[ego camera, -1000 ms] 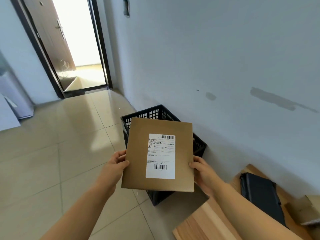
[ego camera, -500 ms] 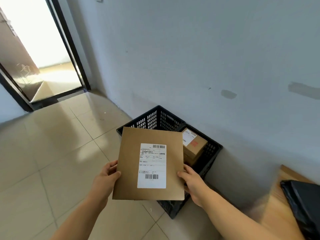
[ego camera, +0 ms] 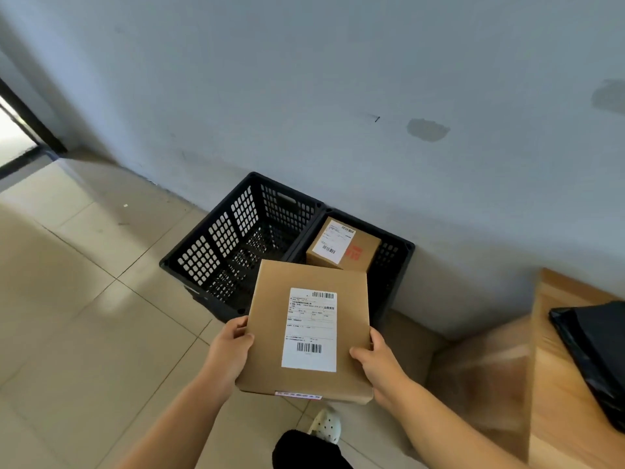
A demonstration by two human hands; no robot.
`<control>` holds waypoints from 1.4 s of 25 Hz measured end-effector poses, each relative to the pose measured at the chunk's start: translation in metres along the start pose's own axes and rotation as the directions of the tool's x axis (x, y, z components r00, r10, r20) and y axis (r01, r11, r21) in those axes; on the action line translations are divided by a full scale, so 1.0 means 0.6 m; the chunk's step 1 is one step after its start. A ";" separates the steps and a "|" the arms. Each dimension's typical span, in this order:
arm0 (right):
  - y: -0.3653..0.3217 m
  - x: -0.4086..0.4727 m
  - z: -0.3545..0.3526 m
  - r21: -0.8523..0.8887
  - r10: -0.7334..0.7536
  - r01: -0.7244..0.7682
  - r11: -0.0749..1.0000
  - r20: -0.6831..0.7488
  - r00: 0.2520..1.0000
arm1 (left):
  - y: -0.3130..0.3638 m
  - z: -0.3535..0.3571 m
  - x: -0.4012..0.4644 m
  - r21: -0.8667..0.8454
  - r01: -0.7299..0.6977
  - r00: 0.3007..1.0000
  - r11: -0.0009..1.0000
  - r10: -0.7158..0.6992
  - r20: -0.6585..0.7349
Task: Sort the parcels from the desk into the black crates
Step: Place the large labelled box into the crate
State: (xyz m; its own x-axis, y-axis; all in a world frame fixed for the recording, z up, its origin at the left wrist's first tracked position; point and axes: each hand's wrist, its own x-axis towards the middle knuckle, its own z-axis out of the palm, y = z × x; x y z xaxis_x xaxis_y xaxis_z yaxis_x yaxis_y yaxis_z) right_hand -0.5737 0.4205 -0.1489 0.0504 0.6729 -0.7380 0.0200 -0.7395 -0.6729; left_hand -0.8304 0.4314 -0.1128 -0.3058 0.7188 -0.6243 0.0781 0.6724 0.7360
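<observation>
Flat brown parcel (ego camera: 306, 330) held by both hands above the floor, in front of two black crates.

The left hand (ego camera: 227, 350) grips the parcel's left edge, its thumb lying on the top face and its fingers (ego camera: 233, 324) curled under the edge; the right hand (ego camera: 378, 362) grips the right edge in the same manner, thumb on top, fingers (ego camera: 376, 335) wrapped round the side. The parcel lies between the two sets of fingers, label upward, its far edge reaching over the near rims of the crates. Beyond the fingers, the left crate (ego camera: 223, 238) holds nothing visible; the right crate (ego camera: 394, 252), touching it, contains a small box (ego camera: 343, 248). To the right of the right fingers stands the wooden bench (ego camera: 554, 367), carrying a black bag (ego camera: 598, 346).
</observation>
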 end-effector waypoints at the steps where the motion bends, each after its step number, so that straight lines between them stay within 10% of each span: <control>1: 0.000 0.013 0.001 0.022 0.028 -0.028 0.999 -0.005 1.000 | 0.007 0.008 0.020 0.034 0.019 1.000 0.999 -0.019 0.000; 9: 0.003 0.143 0.020 0.122 0.234 -0.224 0.967 -0.079 0.969 | 0.040 0.086 0.192 0.388 0.037 0.985 0.921 -0.099 0.142; 17: 0.024 0.250 0.034 0.135 0.348 -0.327 0.935 -0.179 0.920 | 0.042 0.152 0.331 0.814 -0.173 0.954 0.554 -0.112 0.279; 25: 0.070 0.344 0.064 0.202 0.453 -0.412 0.888 -0.242 0.858 | -0.041 0.191 0.399 0.906 -0.382 0.913 0.181 -0.082 0.401; 35: 0.128 0.414 0.088 0.267 0.465 -0.411 0.872 -0.186 0.865 | -0.102 0.211 0.466 0.900 -0.434 0.890 0.028 -0.138 0.434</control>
State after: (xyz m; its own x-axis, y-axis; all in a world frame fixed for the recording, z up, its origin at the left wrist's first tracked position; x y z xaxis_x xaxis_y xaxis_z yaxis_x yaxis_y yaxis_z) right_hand -0.6126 0.5319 -0.3869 0.2390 0.2348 -0.9422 -0.2701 -0.9160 -0.2968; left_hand -0.8004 0.6132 -0.3657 0.1287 0.6238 -0.7709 0.9893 -0.1346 0.0563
